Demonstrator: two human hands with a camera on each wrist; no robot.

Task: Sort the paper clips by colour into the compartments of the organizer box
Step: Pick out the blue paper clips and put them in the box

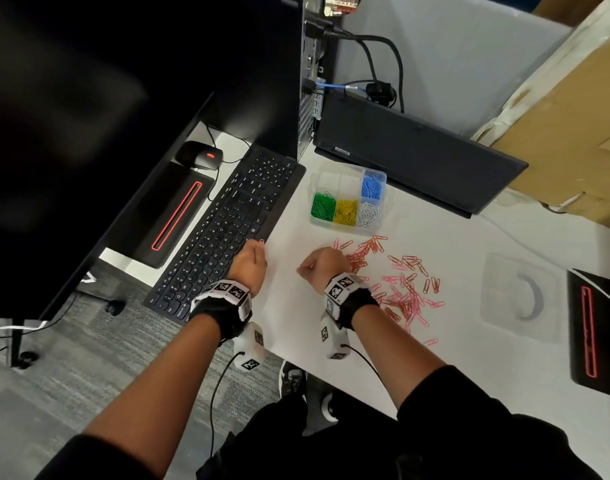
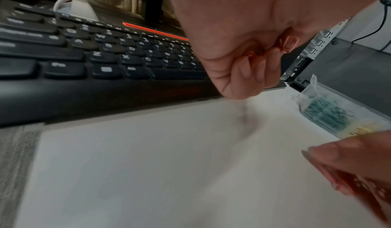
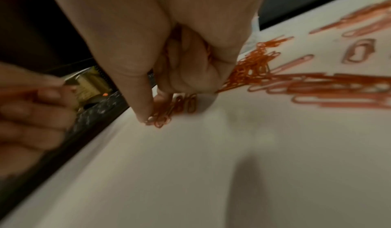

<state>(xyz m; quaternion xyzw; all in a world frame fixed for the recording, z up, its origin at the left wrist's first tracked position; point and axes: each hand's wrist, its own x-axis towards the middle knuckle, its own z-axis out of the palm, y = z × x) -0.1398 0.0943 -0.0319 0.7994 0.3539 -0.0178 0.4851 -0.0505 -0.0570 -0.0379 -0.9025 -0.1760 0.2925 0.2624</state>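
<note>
With both your left hand (image 1: 251, 258) and right hand (image 1: 326, 263) curled round red paper clips (image 1: 409, 292), keep the fingers (image 3: 146, 97) tight and carry them to an empty compartment of the organizer box (image 1: 331, 180).

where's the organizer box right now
In the head view the organizer box sits on the white desk, right of the keyboard and just beyond the loose pink clips.

In the head view my curled right hand (image 1: 326, 263) covers whatever clips it grips; the count cannot be told. My left hand (image 1: 250, 259) shows only its back there. In the left wrist view the organizer box (image 2: 330, 108) is cut off at the right edge and blurred. The far pink clips (image 3: 338, 87) smear together in the right wrist view.
</note>
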